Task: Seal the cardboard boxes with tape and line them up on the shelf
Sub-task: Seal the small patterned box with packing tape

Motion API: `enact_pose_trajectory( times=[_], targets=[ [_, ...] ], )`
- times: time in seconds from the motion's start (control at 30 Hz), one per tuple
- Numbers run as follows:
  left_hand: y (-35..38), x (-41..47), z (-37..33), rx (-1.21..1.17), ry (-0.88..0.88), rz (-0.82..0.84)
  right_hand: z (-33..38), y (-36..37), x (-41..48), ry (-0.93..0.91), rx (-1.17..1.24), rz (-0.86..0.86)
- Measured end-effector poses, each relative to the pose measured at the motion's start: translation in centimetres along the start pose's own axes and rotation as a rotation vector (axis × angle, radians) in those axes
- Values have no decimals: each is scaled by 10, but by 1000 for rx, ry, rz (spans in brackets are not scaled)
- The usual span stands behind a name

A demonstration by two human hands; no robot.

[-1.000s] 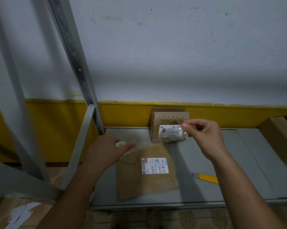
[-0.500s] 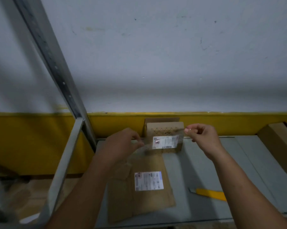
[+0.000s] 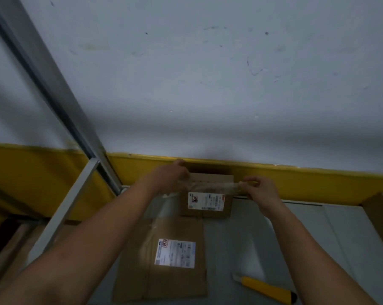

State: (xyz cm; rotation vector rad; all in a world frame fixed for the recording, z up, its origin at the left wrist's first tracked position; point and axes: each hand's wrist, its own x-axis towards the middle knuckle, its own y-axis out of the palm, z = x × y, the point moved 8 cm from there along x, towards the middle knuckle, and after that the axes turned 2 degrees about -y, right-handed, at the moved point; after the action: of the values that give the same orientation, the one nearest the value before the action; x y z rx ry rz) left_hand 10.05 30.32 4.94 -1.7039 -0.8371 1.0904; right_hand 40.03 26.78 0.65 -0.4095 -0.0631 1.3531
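Observation:
A small cardboard box (image 3: 226, 205) with a white label stands at the back of the grey shelf (image 3: 307, 238), against the yellow wall band. A strip of clear tape (image 3: 212, 186) is stretched across its top. My left hand (image 3: 170, 178) pinches the tape's left end, where a loose length of tape trails down. My right hand (image 3: 259, 188) pinches the right end. A larger flat cardboard box (image 3: 164, 280) with a white label lies nearer to me on the shelf, below my left forearm.
A yellow utility knife (image 3: 266, 288) lies on the shelf at the front right. Another cardboard box (image 3: 382, 214) sits at the right edge. A slanted metal shelf post (image 3: 54, 89) and a grey upright (image 3: 65, 210) rise on the left.
Both hands moved toward the back with the stretched tape, from above the flat box to over the top of the small box. The camera tilted and drew closer.

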Motion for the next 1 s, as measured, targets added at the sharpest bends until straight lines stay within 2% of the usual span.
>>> enact_pose_trajectory(
  times=[0.2,0.47,0.67,1.0],
  targets=[
    [-10,18,5,56,17,9,-6,4,-1,35,46,-6],
    [21,15,4,85,62,63,9,4,-23,9,80,10],
    [22,5,-5,173,89,-4,4,0,-43,-5,102,3],
    [14,-2,-15,183,140,150,7,-12,-37,-8,110,-44]
  ],
)
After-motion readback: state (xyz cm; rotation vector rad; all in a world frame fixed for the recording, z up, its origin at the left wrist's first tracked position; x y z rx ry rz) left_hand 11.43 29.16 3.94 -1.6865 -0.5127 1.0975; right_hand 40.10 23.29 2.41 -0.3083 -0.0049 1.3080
